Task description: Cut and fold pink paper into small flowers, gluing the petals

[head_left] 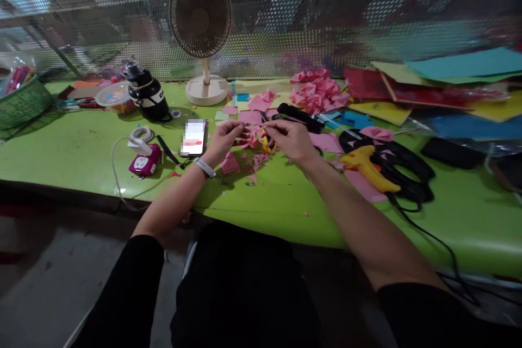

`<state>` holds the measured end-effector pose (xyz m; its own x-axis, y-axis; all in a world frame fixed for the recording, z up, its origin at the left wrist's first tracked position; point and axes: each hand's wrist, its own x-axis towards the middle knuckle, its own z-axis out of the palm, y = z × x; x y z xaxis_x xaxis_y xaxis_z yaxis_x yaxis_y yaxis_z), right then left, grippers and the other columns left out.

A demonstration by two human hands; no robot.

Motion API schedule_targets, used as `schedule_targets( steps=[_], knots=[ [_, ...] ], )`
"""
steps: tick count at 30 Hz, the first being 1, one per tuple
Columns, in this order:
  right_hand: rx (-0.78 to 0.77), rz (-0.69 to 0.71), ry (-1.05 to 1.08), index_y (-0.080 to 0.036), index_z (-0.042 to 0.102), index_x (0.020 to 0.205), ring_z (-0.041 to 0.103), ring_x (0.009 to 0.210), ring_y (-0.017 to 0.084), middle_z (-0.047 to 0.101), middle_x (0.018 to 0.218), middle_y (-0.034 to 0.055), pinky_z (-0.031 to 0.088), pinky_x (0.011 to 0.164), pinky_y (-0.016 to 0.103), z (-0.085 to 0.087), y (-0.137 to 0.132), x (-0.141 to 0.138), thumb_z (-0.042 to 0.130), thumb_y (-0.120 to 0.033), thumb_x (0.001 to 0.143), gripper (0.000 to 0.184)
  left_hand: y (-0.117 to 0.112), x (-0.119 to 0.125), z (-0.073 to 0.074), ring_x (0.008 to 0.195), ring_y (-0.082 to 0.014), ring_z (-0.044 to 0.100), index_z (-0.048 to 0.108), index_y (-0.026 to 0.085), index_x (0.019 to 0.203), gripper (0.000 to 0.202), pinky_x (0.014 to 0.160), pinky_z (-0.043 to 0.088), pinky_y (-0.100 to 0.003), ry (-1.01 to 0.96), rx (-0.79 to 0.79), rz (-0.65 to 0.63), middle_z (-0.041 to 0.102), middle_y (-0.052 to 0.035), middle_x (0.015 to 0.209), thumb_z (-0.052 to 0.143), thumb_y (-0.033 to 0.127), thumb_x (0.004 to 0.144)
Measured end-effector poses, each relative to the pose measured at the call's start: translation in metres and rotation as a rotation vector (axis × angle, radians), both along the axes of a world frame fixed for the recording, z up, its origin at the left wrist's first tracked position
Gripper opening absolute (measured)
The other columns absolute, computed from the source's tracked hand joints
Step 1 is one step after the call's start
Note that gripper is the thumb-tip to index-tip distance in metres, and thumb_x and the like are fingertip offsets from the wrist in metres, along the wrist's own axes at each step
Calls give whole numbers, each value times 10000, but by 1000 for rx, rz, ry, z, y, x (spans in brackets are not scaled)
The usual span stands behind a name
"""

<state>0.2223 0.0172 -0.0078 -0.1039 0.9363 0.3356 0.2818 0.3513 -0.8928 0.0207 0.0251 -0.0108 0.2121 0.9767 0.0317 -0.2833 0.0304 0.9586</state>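
My left hand (225, 138) is raised over the green table (81, 147) with its fingers pinched on a small piece of pink paper (248, 137). My right hand (289, 138) is closed round yellow-handled scissors (267, 144), right beside that paper. Pink paper scraps (244, 166) lie scattered on the table under both hands. A white watch sits on my left wrist.
A phone (194, 137) lies left of my hands, with a pink power strip (144, 163) and a black bottle (147, 92) further left. A fan (202, 32) stands at the back. A yellow glue gun (365, 166), folded pink paper flowers (314, 89) and coloured sheets (448, 81) lie right.
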Motion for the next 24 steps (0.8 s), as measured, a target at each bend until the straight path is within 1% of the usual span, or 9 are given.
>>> schedule_targets(
  steps=[2, 5, 7, 8, 11, 13, 18, 21, 24],
  knots=[
    [-24, 50, -25, -221, 767, 1095, 566, 528, 133, 706, 760, 12, 459, 533, 291, 6, -1, 6, 722, -400, 809, 341, 2, -1, 1, 719, -95, 674, 660, 135, 888, 90, 732, 555, -267, 27, -26, 18, 704, -32, 827, 676, 217, 922],
    [-83, 92, 48, -263, 657, 1307, 592, 537, 143, 704, 757, -7, 461, 525, 283, 14, -7, 7, 759, -378, 798, 532, 1, 1, 1, 696, -92, 664, 646, 131, 891, 65, 756, 562, -290, 42, -46, 5, 691, -24, 813, 638, 171, 941],
    [-105, 109, 83, -276, 604, 1348, 622, 571, 156, 712, 762, -8, 479, 543, 284, 16, -11, 4, 800, -385, 776, 615, -1, 3, 1, 682, -94, 662, 647, 129, 894, 64, 763, 564, -300, 56, -39, -19, 684, -20, 807, 626, 161, 946],
    [-116, 123, 87, -268, 618, 1309, 637, 589, 162, 714, 756, -3, 494, 559, 289, 16, -13, 2, 823, -398, 757, 603, -2, 4, 1, 677, -93, 660, 648, 128, 891, 68, 761, 564, -300, 67, -34, -31, 680, -18, 802, 625, 161, 946],
    [-146, 162, 89, -217, 701, 1006, 675, 643, 180, 712, 738, 34, 535, 606, 309, 13, -14, -3, 857, -471, 717, 415, -3, 5, 2, 651, -82, 643, 651, 131, 879, 75, 740, 556, -285, 102, -17, -42, 669, -9, 789, 628, 162, 943],
    [-157, 167, 92, -200, 703, 863, 675, 635, 179, 706, 729, 53, 539, 595, 313, 10, -13, -4, 842, -522, 723, 377, -2, 6, 3, 632, -73, 629, 658, 133, 876, 83, 723, 550, -277, 122, -5, -50, 668, -8, 789, 626, 166, 945],
    [-129, 145, 53, -204, 728, 862, 632, 534, 159, 693, 700, 39, 497, 508, 301, 4, -10, -7, 790, -624, 733, 445, -1, 6, 1, 634, -68, 632, 672, 142, 890, 82, 680, 537, -248, 123, 50, -71, 669, -11, 790, 637, 194, 943],
    [-47, 116, -51, -213, 749, 905, 636, 553, 167, 716, 745, 41, 497, 548, 315, 1, -8, -7, 712, -637, 800, 438, -2, 5, 0, 667, -75, 648, 683, 149, 910, 77, 676, 535, -240, 124, 68, -89, 682, -19, 809, 661, 220, 930],
    [27, 75, -150, -219, 768, 923, 640, 605, 190, 728, 773, 52, 496, 621, 344, -2, -5, -5, 664, -576, 857, 378, -4, 4, 1, 679, -75, 652, 691, 149, 912, 82, 684, 536, -239, 109, 76, -109, 690, -24, 823, 687, 230, 910]
  ],
)
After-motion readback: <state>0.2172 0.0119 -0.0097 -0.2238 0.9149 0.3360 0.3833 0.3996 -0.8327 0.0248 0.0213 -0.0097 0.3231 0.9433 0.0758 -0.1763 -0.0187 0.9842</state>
